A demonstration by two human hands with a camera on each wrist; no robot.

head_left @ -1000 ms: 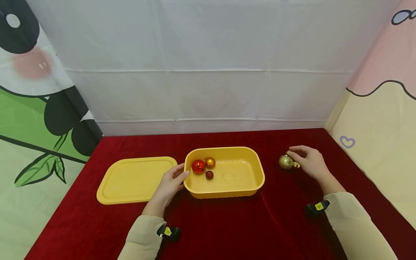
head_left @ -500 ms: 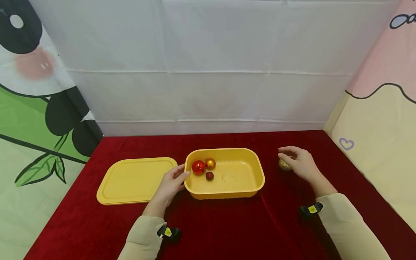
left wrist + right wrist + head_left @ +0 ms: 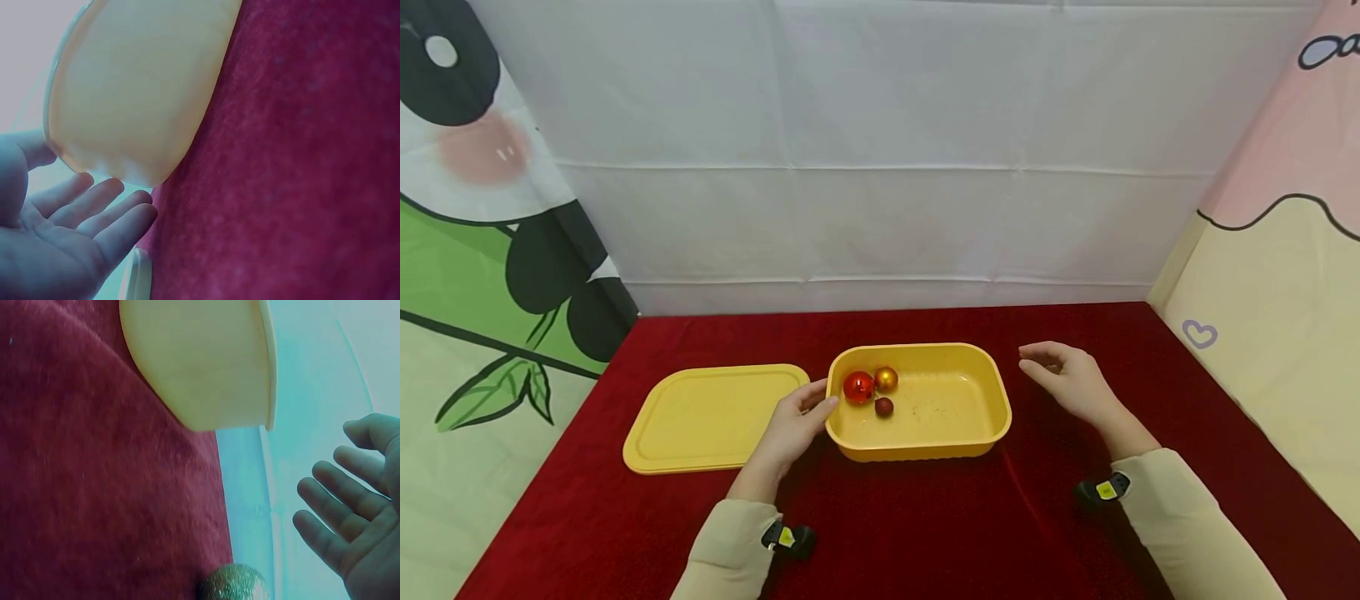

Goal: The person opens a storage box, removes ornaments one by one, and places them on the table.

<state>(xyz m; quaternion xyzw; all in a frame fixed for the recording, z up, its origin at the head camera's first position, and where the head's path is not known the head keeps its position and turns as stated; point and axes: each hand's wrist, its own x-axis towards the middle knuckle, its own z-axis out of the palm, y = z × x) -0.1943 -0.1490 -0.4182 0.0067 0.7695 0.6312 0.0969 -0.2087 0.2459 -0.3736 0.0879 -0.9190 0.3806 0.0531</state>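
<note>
My left hand (image 3: 793, 421) touches the left end of a yellow plastic box (image 3: 955, 408). In the left wrist view its fingers (image 3: 94, 203) are outstretched and fingertips meet the box wall. A shiny red bauble (image 3: 858, 387), a small gold bauble (image 3: 887, 380) and a small dark red ball (image 3: 883, 407) sit in the box's left part. My right hand (image 3: 1071, 379) is in the air right of the box, holding nothing, its fingers loosely extended. A glittery gold bauble (image 3: 235, 584) shows at the bottom of the right wrist view; the hand hides it in the head view.
A flat yellow lid (image 3: 711, 421) lies left of the box, partly behind my left hand. Red cloth (image 3: 925, 533) covers the table. A white sheet (image 3: 880, 225) hangs behind it, with printed cloths at both sides.
My right hand has moved left, from beside the glittery gold bauble towards the box, and now covers the bauble in the head view. My left hand and the box stay in place.
</note>
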